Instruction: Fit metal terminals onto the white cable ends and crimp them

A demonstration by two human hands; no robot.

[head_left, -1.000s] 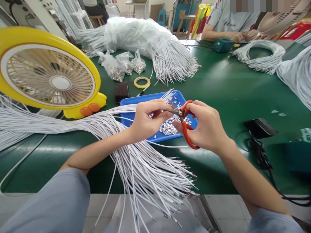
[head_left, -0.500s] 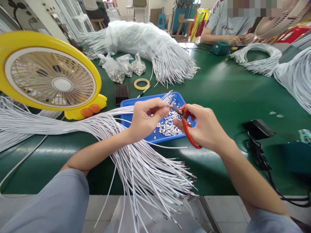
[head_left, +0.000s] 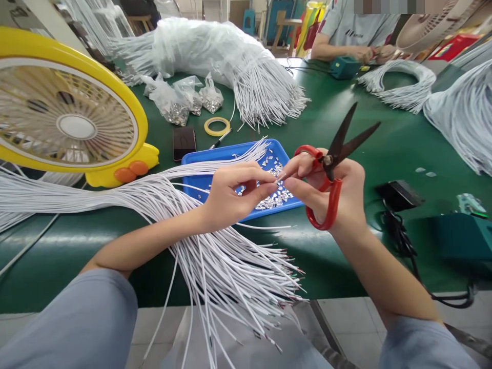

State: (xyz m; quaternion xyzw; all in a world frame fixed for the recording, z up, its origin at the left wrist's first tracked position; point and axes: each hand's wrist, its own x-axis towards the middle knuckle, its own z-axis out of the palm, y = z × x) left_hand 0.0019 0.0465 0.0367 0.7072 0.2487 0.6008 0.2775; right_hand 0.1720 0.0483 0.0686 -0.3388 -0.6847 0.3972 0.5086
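Observation:
My left hand (head_left: 230,197) is closed in a pinch on the end of a thin white wire, just over the blue tray (head_left: 200,160). My right hand (head_left: 338,192) grips red-handled scissors (head_left: 330,169); their dark blades are spread and point up to the right, away from the wire. The fingertips of both hands meet above the small silver metal terminals (head_left: 274,197) heaped in the tray. A thick bundle of white wires (head_left: 215,256) runs from the left, under my left forearm, and hangs over the table's near edge.
A yellow desk fan (head_left: 73,107) stands at the left. Behind the tray lie a tape roll (head_left: 217,126), a black phone (head_left: 183,143), bags of terminals (head_left: 172,105) and a wrapped wire bundle (head_left: 215,51). A black adapter with cable (head_left: 400,197) lies right. Another person (head_left: 357,31) works at the far side.
My right hand has swung the scissors up and away from the wire end; the blades, earlier at the wire tip, now point up-right and are spread. My left hand keeps its pinch.

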